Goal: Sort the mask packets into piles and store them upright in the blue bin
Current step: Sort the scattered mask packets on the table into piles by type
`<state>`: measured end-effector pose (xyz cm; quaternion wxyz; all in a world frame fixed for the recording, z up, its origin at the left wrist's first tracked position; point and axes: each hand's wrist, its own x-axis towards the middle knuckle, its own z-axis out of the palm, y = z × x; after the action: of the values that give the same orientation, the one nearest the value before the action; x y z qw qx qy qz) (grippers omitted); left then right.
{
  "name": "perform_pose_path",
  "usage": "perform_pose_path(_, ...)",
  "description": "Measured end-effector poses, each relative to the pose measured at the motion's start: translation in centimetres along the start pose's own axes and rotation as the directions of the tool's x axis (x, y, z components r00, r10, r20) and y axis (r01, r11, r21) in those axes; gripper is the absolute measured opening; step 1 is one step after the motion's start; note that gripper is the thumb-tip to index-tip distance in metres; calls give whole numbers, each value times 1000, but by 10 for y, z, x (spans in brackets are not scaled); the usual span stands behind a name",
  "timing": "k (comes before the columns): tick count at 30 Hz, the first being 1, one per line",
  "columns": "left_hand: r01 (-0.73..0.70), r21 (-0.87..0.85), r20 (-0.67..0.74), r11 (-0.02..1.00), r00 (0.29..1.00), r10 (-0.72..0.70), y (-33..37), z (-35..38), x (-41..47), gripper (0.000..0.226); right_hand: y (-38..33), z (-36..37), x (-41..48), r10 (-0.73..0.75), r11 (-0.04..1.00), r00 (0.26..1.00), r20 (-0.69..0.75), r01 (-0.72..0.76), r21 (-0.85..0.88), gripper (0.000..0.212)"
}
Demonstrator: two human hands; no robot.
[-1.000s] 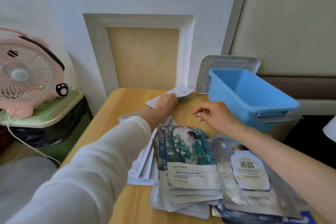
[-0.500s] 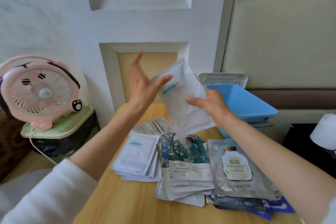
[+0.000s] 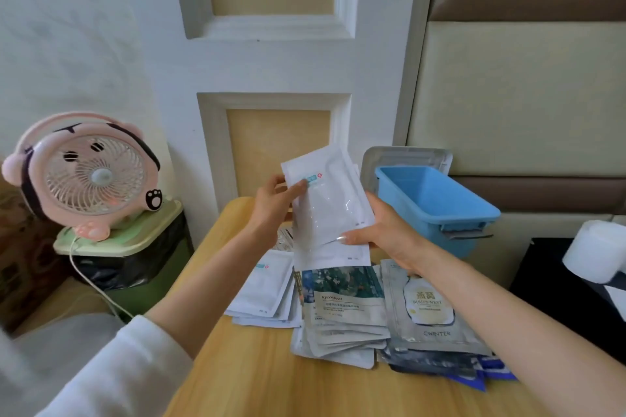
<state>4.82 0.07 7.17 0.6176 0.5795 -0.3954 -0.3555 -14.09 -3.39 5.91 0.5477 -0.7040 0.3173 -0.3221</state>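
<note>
Two hands hold a few white mask packets [image 3: 330, 206] tilted above the table [image 3: 257, 379]: the left hand [image 3: 272, 205] pinches the upper left edge, the right hand [image 3: 389, 234] the lower edge, fingers [image 3: 354, 236] clamped on them. Three piles [image 3: 342, 311] lie below; the blue bin [image 3: 437, 200] stands just to the right.

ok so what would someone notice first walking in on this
Most likely the white packets held up over the table, the left hand pinching their top corner and the right hand gripping the lower edge. Beneath them, piles of packets lie side by side. Next, the blue bin at the table's far right and the pink fan off to the left.
</note>
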Motion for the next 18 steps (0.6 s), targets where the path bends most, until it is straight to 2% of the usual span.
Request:
perform_pose_path(2, -19, -70, -88, 997, 996, 13, -1, -5, 4, 9, -1, 3, 0, -27, 997, 998, 63, 31, -69, 71)
perform_pose_path(4, -16, -102, -271, 995, 962, -13, -7, -24, 20, 21, -3, 0, -2, -5, 992, 995, 101, 18, -128, 66)
perform_pose_path(6, 5, -73, -439, 997, 898, -36, -16, -54, 39, 18, -3, -7, -3, 19, 990, 999, 47, -12, -142, 54)
perform_pose_path(8, 66, 76, -509, 995, 861, -18, -31, -81, 49, 17, 0, -18, -2, 46, 995, 996, -76, -52, -80, 45)
perform_pose_path(9, 112, 203, -492, 973, 871, 2, -43, -88, 50, 18, 2, -22, 0, 66, 997, 991, -120, -70, -27, 44)
perform_pose_path(11, 145, 480, -369, 865, 928, 49, -74, -91, 44, 14, 6, -27, 4, 105, 990, 985, -137, -92, 103, 41)
perform_pose_path(13, 153, 691, -193, 707, 981, -24, -103, -83, 28, 12, 10, -25, 7, 141, 970, 985, -104, -116, 215, 36)
perform_pose_path(14, 139, 807, -128, 574, 990, -59, -114, -81, 23, 16, 11, -23, 7, 155, 960, 984, -91, -128, 249, 34)
perform_pose_path(15, 111, 903, -101, 416, 994, -46, -120, -80, 21, 29, 14, -21, 8, 166, 955, 982, -87, -139, 261, 34)
perform_pose_path(16, 70, 957, -82, 282, 996, 33, -119, -81, 24, 45, 16, -19, 9, 171, 955, 981, -89, -144, 258, 35)
perform_pose_path(17, 22, 964, -65, 266, 986, 154, -110, -78, 25, 54, 18, -17, 9, 173, 958, 981, -92, -145, 249, 36)
perform_pose_path(18, -32, 926, -61, 377, 971, 231, -95, -73, 25, 55, 18, -15, 10, 170, 960, 981, -94, -143, 241, 36)
